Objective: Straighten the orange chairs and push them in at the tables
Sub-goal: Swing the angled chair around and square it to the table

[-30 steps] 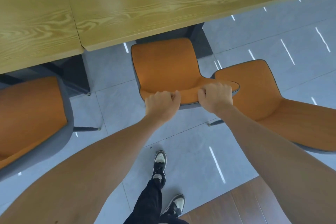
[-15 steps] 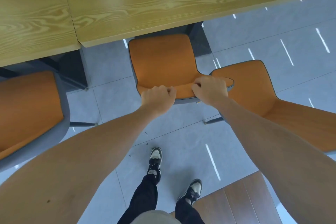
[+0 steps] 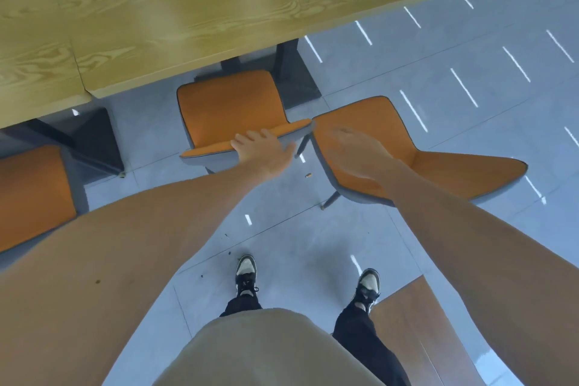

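Observation:
An orange chair (image 3: pixel 232 106) with a grey shell faces the wooden table (image 3: pixel 194 9), its seat's front edge just under the table edge. My left hand (image 3: pixel 263 150) rests flat on the top of its backrest, fingers spread over the rim. My right hand (image 3: pixel 354 153), blurred and with fingers apart, hovers over the seat of a second orange chair (image 3: pixel 438 163). That chair stands turned sideways to the right, away from the table. A third orange chair (image 3: pixel 31 191) shows at the left edge, near a second table top (image 3: pixel 31 84).
Dark table legs (image 3: pixel 291 72) stand behind the middle chair, and another dark base (image 3: pixel 94 138) at the left. The floor is grey tile with a brown wooden patch (image 3: pixel 416 323) at lower right. My feet (image 3: pixel 247 273) stand behind the chairs. A small scrap (image 3: pixel 309 176) lies on the floor.
Both hands let go of the middle chair's backrest. My left hand now lies open on it, and my right hand has swung right over the sideways chair. The middle chair moved toward the table.

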### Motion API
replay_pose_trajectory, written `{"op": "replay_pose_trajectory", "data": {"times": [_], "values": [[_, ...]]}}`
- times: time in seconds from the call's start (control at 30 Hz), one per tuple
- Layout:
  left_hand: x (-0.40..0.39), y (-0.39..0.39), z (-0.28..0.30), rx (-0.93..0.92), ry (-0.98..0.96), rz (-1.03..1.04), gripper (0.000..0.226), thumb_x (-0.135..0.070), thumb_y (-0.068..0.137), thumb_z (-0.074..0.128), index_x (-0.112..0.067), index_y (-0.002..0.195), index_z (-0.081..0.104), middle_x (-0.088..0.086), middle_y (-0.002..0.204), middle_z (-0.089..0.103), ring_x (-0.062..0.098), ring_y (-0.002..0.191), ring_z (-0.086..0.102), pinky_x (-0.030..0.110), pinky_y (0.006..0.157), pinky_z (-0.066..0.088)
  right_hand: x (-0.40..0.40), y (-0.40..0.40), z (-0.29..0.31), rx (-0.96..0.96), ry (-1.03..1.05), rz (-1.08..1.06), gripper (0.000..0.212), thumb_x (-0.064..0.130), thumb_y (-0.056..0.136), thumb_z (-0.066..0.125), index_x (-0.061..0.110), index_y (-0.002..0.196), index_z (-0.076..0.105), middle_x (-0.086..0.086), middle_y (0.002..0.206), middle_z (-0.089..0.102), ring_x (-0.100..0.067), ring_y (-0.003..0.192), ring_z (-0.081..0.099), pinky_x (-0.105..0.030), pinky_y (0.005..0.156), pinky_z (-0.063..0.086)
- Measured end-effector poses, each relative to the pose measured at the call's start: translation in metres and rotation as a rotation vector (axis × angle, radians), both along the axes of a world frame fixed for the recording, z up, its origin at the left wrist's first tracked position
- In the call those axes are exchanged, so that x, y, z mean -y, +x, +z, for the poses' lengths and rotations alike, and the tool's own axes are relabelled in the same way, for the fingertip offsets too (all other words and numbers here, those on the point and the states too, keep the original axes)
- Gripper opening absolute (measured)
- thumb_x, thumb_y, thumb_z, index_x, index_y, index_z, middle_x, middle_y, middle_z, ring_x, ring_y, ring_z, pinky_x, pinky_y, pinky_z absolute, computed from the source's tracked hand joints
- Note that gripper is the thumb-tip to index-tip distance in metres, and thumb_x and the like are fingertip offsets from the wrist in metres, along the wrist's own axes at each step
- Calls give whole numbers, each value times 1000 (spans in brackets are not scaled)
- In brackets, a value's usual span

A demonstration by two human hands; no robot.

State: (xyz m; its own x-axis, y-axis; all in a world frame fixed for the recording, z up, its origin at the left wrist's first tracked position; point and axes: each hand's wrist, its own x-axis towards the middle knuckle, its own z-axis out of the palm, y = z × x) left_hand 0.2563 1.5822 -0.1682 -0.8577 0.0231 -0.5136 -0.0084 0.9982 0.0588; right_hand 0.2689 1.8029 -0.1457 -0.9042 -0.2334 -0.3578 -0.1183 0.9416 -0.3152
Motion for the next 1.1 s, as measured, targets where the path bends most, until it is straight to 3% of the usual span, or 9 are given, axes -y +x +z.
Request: {"op": "replay_pose_trajectory", "data": {"times": [0.17,0.23,0.3,0.4,0.47,0.57,0.77,0.9,1.1], "values": [[-98,10,5,13,200,72,72,-69,95,26,-10,117,62,31,143,39,44,128,41,38,72,48,-131,15,8,37,116,-92,43,36,99,43,26,140,48,0,152,41,-24,128,48,-34,100,38],[-146,20,7,54,326,49,66,-64,98,26,-11,117,62,15,115,64,31,98,66,37,72,52,-186,24,5,67,125,-134,54,49,95,41,35,146,40,7,161,27,-21,139,36,-42,109,32],[-201,37,9,38,399,29,58,-58,99,27,-13,87,61,2,78,63,24,71,65,38,70,51,-236,33,-4,55,152,-128,57,54,92,42,34,145,42,5,160,28,-25,141,35,-47,111,30],[-285,68,7,5,444,55,64,-58,100,22,-13,67,54,2,69,62,22,68,61,41,71,54,-297,47,-8,2,171,-47,45,47,96,37,27,132,55,-2,146,47,-31,129,46,-46,105,36],[-341,94,0,17,491,97,65,-60,99,20,-14,72,56,1,73,63,21,72,57,40,72,52,-336,63,-9,-25,197,26,58,44,86,10,20,101,61,-1,109,61,-30,106,56,-45,91,47],[-395,130,-14,37,516,143,62,-58,98,20,-14,71,56,4,71,66,22,72,59,38,75,47,-376,90,-19,-57,187,-35,37,37,78,13,19,66,43,8,64,37,-19,63,43,-28,60,31],[-432,148,-39,-176,388,235,48,-42,104,29,-18,74,57,1,82,63,25,86,55,42,90,42,-409,94,-58,-283,194,35,34,30,88,48,17,58,56,5,58,51,-20,65,46,-30,68,21],[-420,139,-55,-195,393,307,55,-35,100,27,-14,56,53,0,56,56,22,62,54,38,77,43,-395,86,-72,-317,166,25,38,23,85,44,13,48,47,0,47,46,-26,52,45,-32,58,29],[-407,95,-56,-304,321,365,62,-44,92,20,-11,43,37,-5,37,33,15,36,33,26,47,22,-383,41,-75,-523,-13,32,36,18,77,42,16,42,35,1,40,31,-23,38,28,-22,52,8]]}}
